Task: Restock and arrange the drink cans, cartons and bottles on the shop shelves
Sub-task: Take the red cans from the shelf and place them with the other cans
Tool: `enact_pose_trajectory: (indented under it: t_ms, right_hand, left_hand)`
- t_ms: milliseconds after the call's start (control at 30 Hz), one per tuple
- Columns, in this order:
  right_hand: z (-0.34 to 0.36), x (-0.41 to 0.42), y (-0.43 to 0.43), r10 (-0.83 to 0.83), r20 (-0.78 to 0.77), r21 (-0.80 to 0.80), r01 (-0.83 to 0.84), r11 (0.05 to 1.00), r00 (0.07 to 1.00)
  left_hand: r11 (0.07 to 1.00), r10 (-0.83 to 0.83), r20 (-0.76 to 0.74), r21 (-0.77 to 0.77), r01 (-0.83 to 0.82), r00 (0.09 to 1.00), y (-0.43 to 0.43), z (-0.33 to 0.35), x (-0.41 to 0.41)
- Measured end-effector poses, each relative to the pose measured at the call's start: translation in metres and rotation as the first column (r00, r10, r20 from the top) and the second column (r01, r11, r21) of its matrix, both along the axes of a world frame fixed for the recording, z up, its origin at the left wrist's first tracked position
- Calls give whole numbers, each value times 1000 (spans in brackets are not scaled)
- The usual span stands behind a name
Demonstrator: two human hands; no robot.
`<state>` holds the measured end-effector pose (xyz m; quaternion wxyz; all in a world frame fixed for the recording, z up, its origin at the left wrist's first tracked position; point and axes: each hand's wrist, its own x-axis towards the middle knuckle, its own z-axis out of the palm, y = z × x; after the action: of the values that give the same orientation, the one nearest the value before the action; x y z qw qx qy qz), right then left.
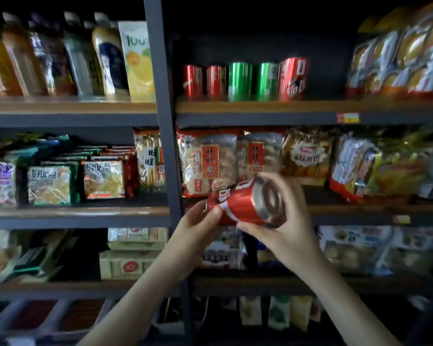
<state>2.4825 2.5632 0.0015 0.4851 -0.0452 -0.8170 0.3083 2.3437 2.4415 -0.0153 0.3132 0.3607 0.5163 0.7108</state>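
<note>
While left hand (pixel 198 228) and right hand (pixel 289 221) grip one tilted can (pixel 238 206), shelf (pixel 260 107) above holds five. Three red cans (pixel 216 81), two green cans (pixel 240 81).

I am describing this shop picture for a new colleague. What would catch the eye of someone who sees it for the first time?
The eye goes first to the red metal drink can, held tilted in the middle of the picture, with the left hand and the right hand both gripping it. Next comes the row of red and green shiny cans standing on the wooden shelf above, right of the dark metal post.
</note>
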Motion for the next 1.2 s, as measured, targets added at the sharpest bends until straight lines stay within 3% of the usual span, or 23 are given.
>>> enact_pose_trajectory:
  t_ms: [67,233,367,467,567,633,700,767,833,867,900,967,1067,1133,1200]
  right_hand:
    - [-22,-1,-10,0,55,32,-2,999,999]
    - [-48,-11,-21,71,243,29,-80,996,967]
    - [-58,-22,-31,66,454,121,-135,983,889]
    - [-65,-29,-39,-139,475,339,-35,940,869]
    - [-82,-42,-47,-363,390,635,38,772,847]
    - [-95,-50,-53,-410,386,678,47,733,827]
    - [-105,-54,-56,-436,369,651,106,751,821]
    - [-108,-54,-58,-338,377,454,146,879,862]
    - [-97,-52,-57,-79,393,-28,98,995,916]
    - [-91,-50,-56,68,351,-310,47,950,934]
    - [-85,-49,-55,192,259,-559,-15,829,947]
    - [-76,-48,-52,307,11,-853,-152,500,952]
    - [-62,-43,-41,314,-249,-956,-284,70,916]
    - [-56,-39,-37,335,-312,-950,-293,-108,889]
    - [-57,-35,-34,362,-337,-938,-278,-208,869]
  left_hand:
    - [999,-43,176,30,39,983,-3,-23,-3]
    - [981,-168,420,-19,193,892,-21,-64,-20]
    - [968,-195,476,-45,245,858,-41,-88,-31]
    - [979,-154,475,-49,200,866,-48,-97,-37]
    - [992,23,292,-128,15,956,-49,-93,-41]
    - [978,73,38,-200,-64,997,-49,-84,-39]
    - [954,120,-244,-239,-180,962,-49,-76,-37]
    - [927,166,-445,-234,-293,880,-49,-69,-39]
    - [946,128,-491,-200,-254,862,-50,-62,-43]
    - [968,79,-481,-173,-182,873,-51,-57,-44]
    - [985,24,-489,-135,-103,872,-51,-54,-44]
    - [997,-53,-622,-73,10,781,-50,-46,-43]
    - [998,-59,-885,-42,48,462,-45,-43,-47]
    - [999,-39,-958,-29,38,286,-38,-43,-50]
    - [999,-2,-988,3,32,152,-27,-47,-48]
